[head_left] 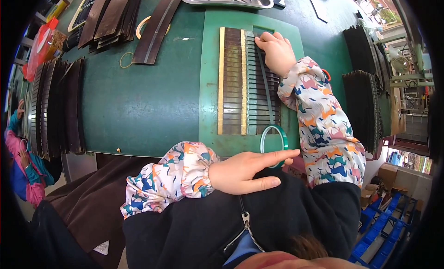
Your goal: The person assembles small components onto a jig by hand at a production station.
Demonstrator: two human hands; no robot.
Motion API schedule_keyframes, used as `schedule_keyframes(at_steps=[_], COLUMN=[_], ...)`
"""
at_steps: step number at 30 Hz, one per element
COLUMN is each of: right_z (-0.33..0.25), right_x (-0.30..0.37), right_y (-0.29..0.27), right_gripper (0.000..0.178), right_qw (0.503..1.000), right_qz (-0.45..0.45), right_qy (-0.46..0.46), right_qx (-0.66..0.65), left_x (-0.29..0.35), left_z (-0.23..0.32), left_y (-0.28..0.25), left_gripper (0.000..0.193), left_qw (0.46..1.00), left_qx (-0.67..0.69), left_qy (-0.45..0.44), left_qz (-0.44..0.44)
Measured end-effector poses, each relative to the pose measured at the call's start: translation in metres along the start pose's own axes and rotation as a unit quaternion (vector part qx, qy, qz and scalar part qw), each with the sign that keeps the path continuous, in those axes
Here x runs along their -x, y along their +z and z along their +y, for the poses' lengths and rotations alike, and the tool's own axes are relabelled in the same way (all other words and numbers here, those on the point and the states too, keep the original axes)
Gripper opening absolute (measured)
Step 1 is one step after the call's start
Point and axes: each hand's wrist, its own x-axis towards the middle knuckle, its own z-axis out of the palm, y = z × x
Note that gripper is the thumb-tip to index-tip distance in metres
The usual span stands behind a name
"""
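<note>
A flat panel of dark slats with gold bands [231, 84] lies on a light green board [210, 51]. A narrow strip of green tape [265, 84] stretches along the slats on the panel's right side. At the far end, my right hand [277, 52] has its fingers bent down on the tape's end; the exact fingertip contact is partly hidden. Nearest me, my left hand [247, 173] carries a roll of green tape [283, 138], its fingers passing through the ring. The index finger and thumb of that hand are stretched out to the right.
Stacked dark slatted panels stand at the left [58, 107] and right [363, 102]. More dark strips [108, 19] lie at the back left, near a rubber band [126, 60]. A metal tray [226, 1] sits at the back. Another person's hand [21, 109] shows at far left.
</note>
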Motion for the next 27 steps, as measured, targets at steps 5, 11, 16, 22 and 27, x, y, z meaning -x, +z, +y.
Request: schedule_keyframes(at_steps=[5, 11, 16, 22, 27], right_z=[0.001, -0.003, -0.009, -0.009, -0.018], right_x=[-0.002, 0.008, 0.019, 0.021, 0.035], right_y=[-0.001, -0.010, 0.001, -0.005, 0.000], right_gripper=[0.045, 0.042, 0.039, 0.039, 0.039], right_qw=[1.000, 1.000, 0.999, 0.996, 0.997], right_qz=[-0.006, -0.001, 0.014, 0.030, 0.029], right_qy=[-0.008, -0.022, -0.028, -0.050, -0.043], right_qx=[0.008, -0.021, -0.042, -0.064, -0.053], left_x=[-0.004, -0.003, -0.004, -0.004, -0.006], left_z=[0.000, -0.004, 0.002, -0.002, 0.000], left_y=[-0.005, -0.002, -0.006, -0.003, -0.005], left_gripper=[0.067, 0.067, 0.067, 0.065, 0.065], left_qw=[1.000, 1.000, 1.000, 0.999, 0.999], left_qx=[0.001, 0.007, 0.015, -0.005, 0.010], left_qy=[-0.004, 0.012, -0.013, 0.019, 0.009], left_qz=[-0.010, -0.004, -0.006, 0.029, 0.028])
